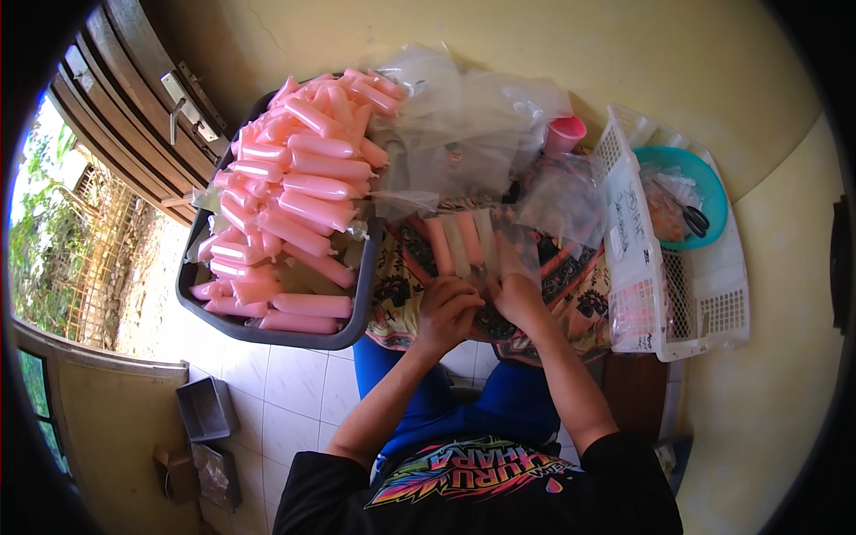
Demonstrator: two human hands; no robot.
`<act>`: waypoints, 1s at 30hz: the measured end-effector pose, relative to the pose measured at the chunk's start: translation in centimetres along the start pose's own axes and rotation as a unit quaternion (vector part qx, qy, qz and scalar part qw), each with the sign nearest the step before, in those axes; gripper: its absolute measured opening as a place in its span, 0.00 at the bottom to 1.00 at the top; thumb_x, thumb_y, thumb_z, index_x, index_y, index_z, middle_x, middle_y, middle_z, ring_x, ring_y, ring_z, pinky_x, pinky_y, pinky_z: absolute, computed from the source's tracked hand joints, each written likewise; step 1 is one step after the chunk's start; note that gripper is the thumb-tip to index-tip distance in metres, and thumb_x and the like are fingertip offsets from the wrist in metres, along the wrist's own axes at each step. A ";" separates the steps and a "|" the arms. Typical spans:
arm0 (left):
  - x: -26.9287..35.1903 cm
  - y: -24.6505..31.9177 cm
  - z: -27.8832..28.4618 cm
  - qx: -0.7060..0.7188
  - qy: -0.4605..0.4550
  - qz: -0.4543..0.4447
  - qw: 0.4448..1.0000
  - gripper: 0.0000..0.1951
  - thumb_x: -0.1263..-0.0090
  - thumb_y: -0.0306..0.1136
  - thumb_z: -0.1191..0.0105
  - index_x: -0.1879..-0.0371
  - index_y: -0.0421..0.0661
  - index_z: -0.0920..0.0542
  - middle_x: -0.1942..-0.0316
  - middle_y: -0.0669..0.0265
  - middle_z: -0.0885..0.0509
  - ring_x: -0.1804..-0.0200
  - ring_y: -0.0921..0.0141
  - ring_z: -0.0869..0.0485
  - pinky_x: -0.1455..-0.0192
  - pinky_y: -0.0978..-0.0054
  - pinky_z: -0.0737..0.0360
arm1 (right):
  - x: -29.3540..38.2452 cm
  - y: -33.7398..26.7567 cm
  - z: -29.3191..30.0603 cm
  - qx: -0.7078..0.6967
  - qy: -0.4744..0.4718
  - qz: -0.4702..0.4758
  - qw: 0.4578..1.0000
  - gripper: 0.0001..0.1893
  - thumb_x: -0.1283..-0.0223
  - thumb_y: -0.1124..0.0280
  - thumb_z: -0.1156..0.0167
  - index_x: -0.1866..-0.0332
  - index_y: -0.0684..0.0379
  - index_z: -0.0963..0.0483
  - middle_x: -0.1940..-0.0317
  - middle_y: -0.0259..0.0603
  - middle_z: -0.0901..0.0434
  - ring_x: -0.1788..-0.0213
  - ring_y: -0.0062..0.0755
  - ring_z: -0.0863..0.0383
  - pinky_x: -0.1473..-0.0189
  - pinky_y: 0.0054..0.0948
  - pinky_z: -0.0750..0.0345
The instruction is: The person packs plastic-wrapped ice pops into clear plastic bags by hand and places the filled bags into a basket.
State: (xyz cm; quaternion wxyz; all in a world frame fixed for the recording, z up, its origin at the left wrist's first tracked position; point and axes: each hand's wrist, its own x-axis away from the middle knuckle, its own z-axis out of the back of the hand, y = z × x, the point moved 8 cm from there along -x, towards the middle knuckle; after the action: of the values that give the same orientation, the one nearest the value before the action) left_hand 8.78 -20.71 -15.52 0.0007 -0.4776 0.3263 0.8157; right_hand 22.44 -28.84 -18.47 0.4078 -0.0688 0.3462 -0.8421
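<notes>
In front of me lies a clear plastic bag [511, 251] around a short row of filled plastic tubes, pink ones [470, 237] alternating with whitish ones [457, 247]. My left hand [448, 311] has its fingers bent together at the near end of the row, pinching the plastic. Just to the right, my right hand [518, 297] grips the same bag along its near right side; its fingertips are partly hidden. Patterned cloth [575, 294] covers the table under the bag. On the left, a dark plastic tub [364, 301] is heaped with many pink-filled tubes [321, 164].
Stacked clear plastic bags [468, 120] lie against the wall, near a pink cup [566, 134]. Another loose clear bag [565, 200] lies to the right. A white plastic crate [625, 234] bearing writing holds a turquoise basket [719, 200] with black-handled scissors [695, 219]. A wooden door [134, 100] stands at left.
</notes>
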 end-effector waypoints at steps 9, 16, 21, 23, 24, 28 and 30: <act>-0.1 0.0 0.3 0.003 0.026 0.017 1.000 0.10 0.47 0.16 0.34 0.69 0.45 0.15 0.64 0.64 0.14 0.58 0.61 0.17 0.57 0.65 0.21 | 2.1 -1.1 0.4 -0.063 -0.014 -0.012 0.998 0.38 0.34 0.73 0.40 0.22 0.66 0.47 0.26 0.70 0.40 0.30 0.70 0.32 0.35 0.50 0.26; 0.3 -0.1 0.6 0.022 0.024 0.029 0.999 0.10 0.45 0.16 0.34 0.66 0.44 0.16 0.64 0.61 0.14 0.59 0.61 0.17 0.56 0.66 0.21 | 5.4 -3.3 2.9 -0.047 0.082 0.110 0.989 0.30 0.36 0.76 0.38 0.28 0.66 0.35 0.34 0.67 0.30 0.43 0.66 0.19 0.46 0.45 0.19; 1.2 1.4 2.1 0.056 -0.008 0.052 0.997 0.10 0.43 0.17 0.34 0.63 0.43 0.17 0.64 0.60 0.14 0.60 0.59 0.16 0.55 0.64 0.21 | 6.2 -5.5 5.0 -0.137 0.023 0.048 0.989 0.15 0.37 0.75 0.35 0.47 0.66 0.22 0.54 0.53 0.16 0.60 0.48 0.13 0.59 0.37 0.17; 1.2 2.6 3.2 0.057 -0.025 0.042 0.997 0.11 0.44 0.16 0.34 0.63 0.41 0.17 0.64 0.58 0.14 0.62 0.61 0.15 0.58 0.67 0.19 | 5.9 -6.3 5.3 -0.155 0.007 0.026 0.988 0.10 0.37 0.74 0.34 0.53 0.66 0.19 0.61 0.48 0.14 0.65 0.42 0.12 0.64 0.34 0.18; 1.0 3.2 3.8 0.070 -0.033 0.055 0.995 0.11 0.44 0.16 0.33 0.63 0.40 0.17 0.65 0.58 0.14 0.63 0.61 0.15 0.61 0.69 0.19 | 5.7 -7.2 5.7 -0.156 0.024 0.061 0.986 0.08 0.37 0.74 0.34 0.55 0.65 0.19 0.64 0.46 0.15 0.68 0.39 0.13 0.68 0.33 0.19; -0.9 5.8 7.1 0.078 -0.030 0.034 0.996 0.12 0.45 0.13 0.35 0.63 0.38 0.18 0.68 0.57 0.14 0.69 0.64 0.15 0.66 0.72 0.20 | 4.5 -10.0 6.2 -0.178 0.021 0.115 0.977 0.04 0.36 0.75 0.34 0.61 0.64 0.20 0.70 0.42 0.17 0.73 0.34 0.15 0.72 0.30 0.22; -1.6 6.7 8.9 0.086 -0.020 -0.005 0.996 0.12 0.47 0.11 0.39 0.64 0.38 0.18 0.71 0.56 0.15 0.71 0.63 0.16 0.67 0.72 0.21 | 3.9 -11.4 6.0 -0.190 0.012 0.132 0.973 0.04 0.36 0.75 0.34 0.61 0.64 0.20 0.71 0.42 0.18 0.73 0.33 0.15 0.72 0.30 0.22</act>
State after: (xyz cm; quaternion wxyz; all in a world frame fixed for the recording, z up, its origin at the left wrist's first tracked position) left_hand 0.60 -20.72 -7.72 0.0524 -0.4612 0.3932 0.7937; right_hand 14.99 -29.99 -7.31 0.4908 -0.0881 0.5106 -0.7004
